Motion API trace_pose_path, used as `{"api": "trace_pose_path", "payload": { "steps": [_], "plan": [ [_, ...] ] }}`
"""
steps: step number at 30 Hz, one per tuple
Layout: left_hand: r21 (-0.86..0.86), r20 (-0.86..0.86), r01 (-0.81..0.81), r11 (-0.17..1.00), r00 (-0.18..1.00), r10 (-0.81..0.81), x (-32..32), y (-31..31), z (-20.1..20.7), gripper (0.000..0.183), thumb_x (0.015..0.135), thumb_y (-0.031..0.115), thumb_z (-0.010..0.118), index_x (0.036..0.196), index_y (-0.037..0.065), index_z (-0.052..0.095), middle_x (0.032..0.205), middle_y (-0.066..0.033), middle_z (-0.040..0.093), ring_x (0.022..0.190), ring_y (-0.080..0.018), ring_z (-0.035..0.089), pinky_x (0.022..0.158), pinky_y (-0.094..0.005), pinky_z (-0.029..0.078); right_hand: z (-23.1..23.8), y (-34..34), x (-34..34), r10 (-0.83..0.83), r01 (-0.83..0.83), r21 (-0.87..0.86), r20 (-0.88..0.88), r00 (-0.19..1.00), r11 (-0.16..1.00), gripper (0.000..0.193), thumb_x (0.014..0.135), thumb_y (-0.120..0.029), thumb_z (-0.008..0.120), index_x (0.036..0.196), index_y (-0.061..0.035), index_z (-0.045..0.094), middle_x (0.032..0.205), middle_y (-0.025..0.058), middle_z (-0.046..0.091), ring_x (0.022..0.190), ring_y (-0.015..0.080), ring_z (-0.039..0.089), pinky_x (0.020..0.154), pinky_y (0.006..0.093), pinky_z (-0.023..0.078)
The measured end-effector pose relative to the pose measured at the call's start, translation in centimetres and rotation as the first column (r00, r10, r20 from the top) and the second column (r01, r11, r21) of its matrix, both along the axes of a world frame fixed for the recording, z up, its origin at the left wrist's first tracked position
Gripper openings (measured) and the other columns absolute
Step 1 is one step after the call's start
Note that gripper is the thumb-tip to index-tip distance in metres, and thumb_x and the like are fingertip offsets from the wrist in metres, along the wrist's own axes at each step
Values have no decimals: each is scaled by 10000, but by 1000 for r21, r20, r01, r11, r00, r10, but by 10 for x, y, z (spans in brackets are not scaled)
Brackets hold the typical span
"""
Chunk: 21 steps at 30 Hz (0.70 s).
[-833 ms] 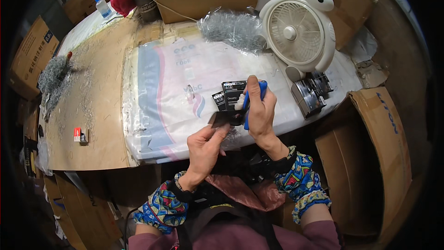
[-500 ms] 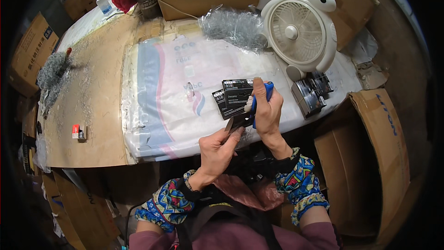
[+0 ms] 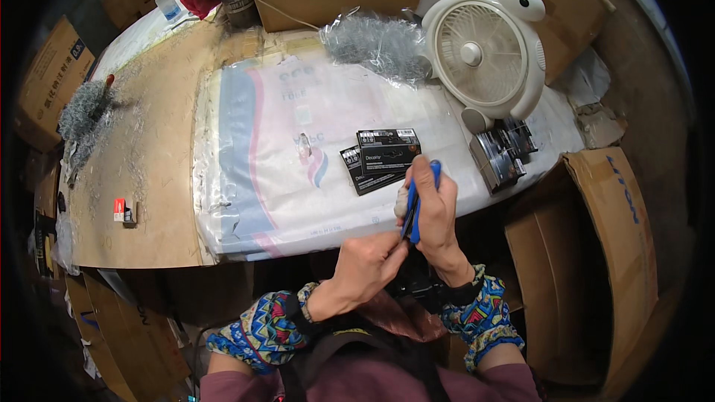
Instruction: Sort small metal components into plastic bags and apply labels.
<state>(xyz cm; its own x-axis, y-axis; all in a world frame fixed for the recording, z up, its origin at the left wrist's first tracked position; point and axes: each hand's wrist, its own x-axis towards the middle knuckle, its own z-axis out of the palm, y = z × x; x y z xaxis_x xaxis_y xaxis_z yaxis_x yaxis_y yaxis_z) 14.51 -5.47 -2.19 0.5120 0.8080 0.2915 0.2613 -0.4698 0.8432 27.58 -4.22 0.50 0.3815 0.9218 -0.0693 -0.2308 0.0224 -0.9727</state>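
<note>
In my right hand (image 3: pixel 436 212) are blue-handled pliers (image 3: pixel 417 216), gripped with the thumb up along a handle and the dark jaws pointing down toward me. Something whitish shows around my right fingers. My left hand (image 3: pixel 365 264) is closed in a pinch right at the jaws; a small dark piece seems to be there, mostly hidden by the fingers. Just beyond the hands, two flat black printed packets (image 3: pixel 389 150) lie overlapped on the white plastic sheet (image 3: pixel 283 171) over the table.
Stacked black packets (image 3: pixel 499 156) sit right of the hands, below a white fan (image 3: pixel 477 52). A clear bag of metal parts (image 3: pixel 376 45) is behind. Left are a wire-like metal pile (image 3: pixel 83 112) and a small red-and-white box (image 3: pixel 123 212). An open carton (image 3: pixel 618 231) stands lower right.
Both hands have drawn down toward me, off the packets. The dark piece that showed between the left fingers is now mostly hidden, and the pliers stand more upright.
</note>
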Motion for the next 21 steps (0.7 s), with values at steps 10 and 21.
{"api": "trace_pose_path", "payload": {
  "steps": [10,21],
  "plan": [
    [-163,-177,-216,963,966,187,-11,204,-15,271,850,213,625,974,-25,663,866,-132,685,779,-180,637,694,-284,489,-59,28,55,-326,284,173,313,892,943,187,869,-167,645,949,-12,577,765,38,582,693,90,534,644,230,442],
    [-239,-167,-554,798,833,528,41,322,-51,415,789,339,650,1081,44,630,1011,-89,677,928,-236,614,862,-432,382,-65,26,59,-286,268,97,319,904,958,196,855,-88,639,988,20,543,834,75,598,686,111,580,641,222,457]
  ]
}}
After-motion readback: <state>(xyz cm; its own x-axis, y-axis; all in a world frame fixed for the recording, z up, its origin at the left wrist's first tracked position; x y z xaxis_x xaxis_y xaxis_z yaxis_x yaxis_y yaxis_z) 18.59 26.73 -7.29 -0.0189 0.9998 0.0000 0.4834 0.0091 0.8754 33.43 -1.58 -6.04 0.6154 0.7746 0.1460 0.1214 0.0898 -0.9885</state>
